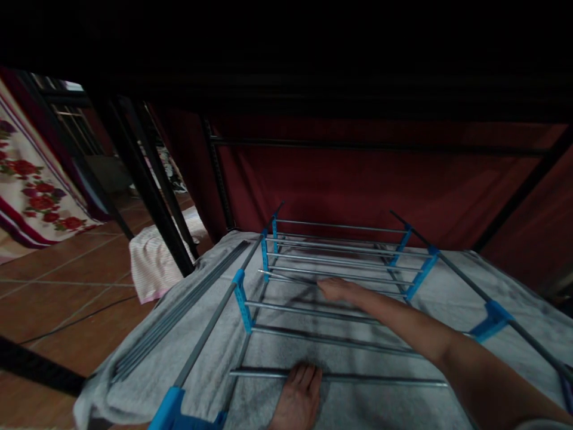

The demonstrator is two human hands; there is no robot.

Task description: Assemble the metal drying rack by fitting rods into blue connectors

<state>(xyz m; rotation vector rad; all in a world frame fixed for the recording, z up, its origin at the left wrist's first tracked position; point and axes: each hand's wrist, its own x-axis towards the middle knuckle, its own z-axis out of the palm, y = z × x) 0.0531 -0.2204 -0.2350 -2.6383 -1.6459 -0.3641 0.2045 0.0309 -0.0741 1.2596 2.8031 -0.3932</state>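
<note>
A rack frame of grey metal tubes joined by blue plastic brackets [242, 300] lies across a grey blanket [358, 406]. My right hand [333, 288] reaches into the frame, its fingers closed round a thin metal tube [286, 278]. That tube slants away from the crossbars, its left end near a blue bracket [265, 255]; its right part is hidden by my arm. Close to me, the fingers of my left hand [301, 391] are curled over a separate metal tube [380, 380], which lies crosswise at the near end of the frame.
Several loose tubes [179, 310] lie bundled on the blanket at left. Black metal posts [147, 185] and a dark overhead surface surround the space. A red cloth [358, 185] hangs behind. A striped cloth [156, 257] and a flowered blanket [40, 185] are further left, over the tiled floor [80, 298].
</note>
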